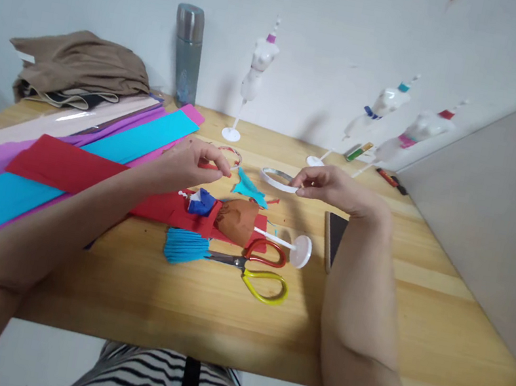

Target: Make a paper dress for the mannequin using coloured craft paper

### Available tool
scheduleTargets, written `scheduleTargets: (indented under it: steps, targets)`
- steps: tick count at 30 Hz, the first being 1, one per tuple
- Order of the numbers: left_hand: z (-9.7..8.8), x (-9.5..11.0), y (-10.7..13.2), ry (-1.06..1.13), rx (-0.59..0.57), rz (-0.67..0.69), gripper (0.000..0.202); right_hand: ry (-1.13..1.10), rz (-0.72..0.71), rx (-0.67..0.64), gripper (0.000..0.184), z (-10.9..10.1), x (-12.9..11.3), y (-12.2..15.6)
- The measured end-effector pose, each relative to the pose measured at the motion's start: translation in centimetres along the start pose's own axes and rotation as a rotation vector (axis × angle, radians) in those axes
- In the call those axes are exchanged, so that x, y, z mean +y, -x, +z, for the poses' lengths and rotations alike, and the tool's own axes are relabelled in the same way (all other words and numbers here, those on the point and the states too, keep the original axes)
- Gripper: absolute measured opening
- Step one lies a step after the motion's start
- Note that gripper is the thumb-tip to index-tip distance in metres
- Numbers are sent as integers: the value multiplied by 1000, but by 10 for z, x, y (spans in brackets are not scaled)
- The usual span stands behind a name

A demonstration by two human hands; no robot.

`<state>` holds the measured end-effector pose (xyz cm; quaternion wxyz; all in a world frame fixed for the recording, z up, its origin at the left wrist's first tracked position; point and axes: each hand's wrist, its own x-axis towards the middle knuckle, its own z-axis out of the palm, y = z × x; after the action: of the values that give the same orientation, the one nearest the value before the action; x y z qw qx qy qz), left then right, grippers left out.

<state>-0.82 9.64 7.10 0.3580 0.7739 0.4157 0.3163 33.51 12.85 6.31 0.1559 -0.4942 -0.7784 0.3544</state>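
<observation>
My right hand [333, 189] pinches the rim of a white tape roll [274, 178] lying on the wooden table [169, 297]. My left hand [190, 164] is closed in a pinch just left of the roll, its fingertips holding something small I cannot make out. Below the hands lies a small mannequin [238, 219] on its side, dressed in brown, blue and red paper, its round white base [300, 252] to the right. A cyan paper scrap [248, 186] lies between the hands.
Sheets of cyan, red, purple and pink paper [44, 162] cover the left of the table. Red and yellow scissors [257, 271] and a pleated cyan piece [184, 246] lie near the front. A phone [333, 233], a flask [187, 54], three standing mannequins and folded cloth [78, 65] sit around.
</observation>
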Motion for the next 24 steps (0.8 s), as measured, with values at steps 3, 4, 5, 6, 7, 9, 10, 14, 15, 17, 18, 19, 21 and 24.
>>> scheduleTargets:
  steps: [3,4,5,6,7,9,10,14,15,17,18,19,21,24]
  targets:
    - [-3,12,-7,-31,-50,-13,18,-60,-41,47,36,2,-19,5]
    - [-3,15,-10,-34,-57,-24,18,-91,-59,64,35,3,-25,7]
    - [-3,18,-14,-32,-58,-29,19,-126,-75,80,34,4,-30,8]
    - [-1,20,-18,-27,-48,-24,19,-162,-90,94,33,5,-35,9]
    - [1,21,-21,-20,-29,-8,21,-194,-102,107,34,5,-40,11]
    - [6,23,-27,-10,17,47,26,-229,-120,128,35,5,-45,14]
    - [9,23,-30,-7,32,77,29,-237,-133,137,35,5,-47,16]
    - [20,19,-36,0,51,153,35,-291,-223,138,32,5,-45,18]
    - [22,18,-36,3,54,156,34,-314,-243,135,33,6,-44,17]
    - [24,16,-37,9,64,155,25,-363,-264,141,37,7,-43,16]
    - [24,16,-37,12,69,156,21,-384,-263,150,39,8,-43,15]
    - [24,16,-37,15,79,159,16,-401,-255,161,41,9,-43,14]
    - [22,18,-36,15,105,165,12,-430,-239,186,43,11,-44,12]
    - [19,23,-34,4,150,180,10,-453,-243,205,44,13,-44,11]
